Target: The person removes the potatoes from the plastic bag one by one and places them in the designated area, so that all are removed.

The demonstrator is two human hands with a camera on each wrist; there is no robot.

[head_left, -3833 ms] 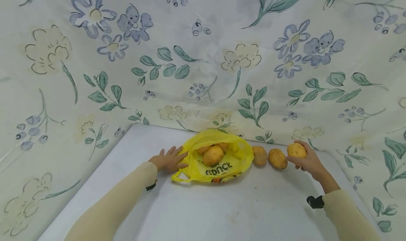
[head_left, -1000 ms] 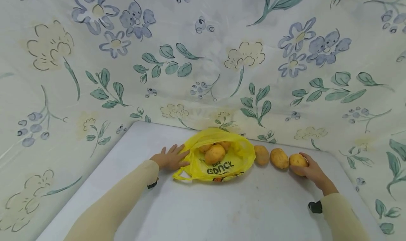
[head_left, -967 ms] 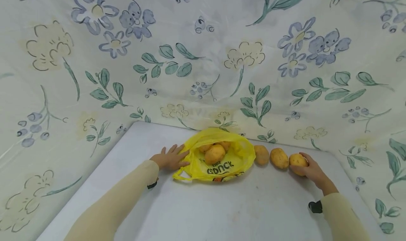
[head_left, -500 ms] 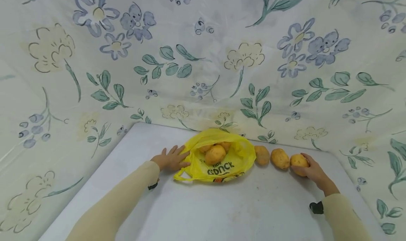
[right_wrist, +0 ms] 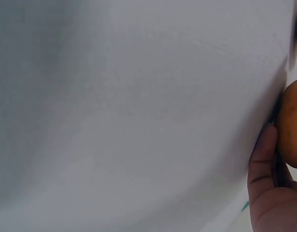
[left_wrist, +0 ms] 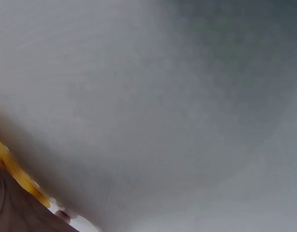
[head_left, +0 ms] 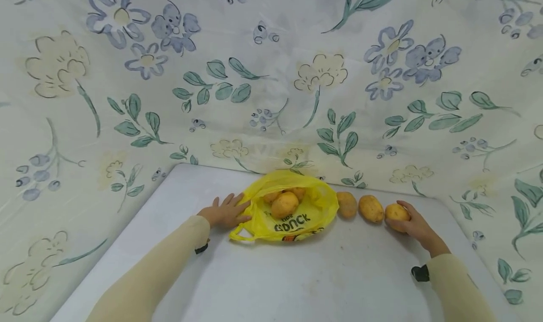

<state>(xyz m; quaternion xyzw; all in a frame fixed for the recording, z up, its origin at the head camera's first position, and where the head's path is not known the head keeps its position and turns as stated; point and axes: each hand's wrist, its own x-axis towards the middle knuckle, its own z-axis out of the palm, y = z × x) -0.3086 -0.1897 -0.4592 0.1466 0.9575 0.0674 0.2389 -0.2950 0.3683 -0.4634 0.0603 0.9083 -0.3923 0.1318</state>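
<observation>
**Right hand (head_left: 419,228) grips the end potato (head_left: 395,215) in a short row**

From where I stand, the step in hand looks like setting the end potato into line, though a lift from the same spot would look much alike. If it is a placing, the next move calls for the thumb and fingers to ease apart without nudging its neighbour; if a lift, the grip already seems good enough.

The end potato is near the far right corner of the white table (head_left: 339,284), just beside the middle potato (head_left: 371,209); the third potato (head_left: 348,205) lies against the yellow bag (head_left: 271,183), along the far edge. Right thumb and fingers pinch the end potato from opposite sides. The left hand (head_left: 224,214) has its fingers spread, resting on the bag's left side, perhaps to steady it.

The end potato is plump, rounded and pale gold, with a few faint marks; it looks firm and easy to hold. The middle one is longer, and the third duller and browner. Inside the open bag, the front potato (head_left: 285,205) partly hides others, and I cannot tell surely how many there are.
</observation>
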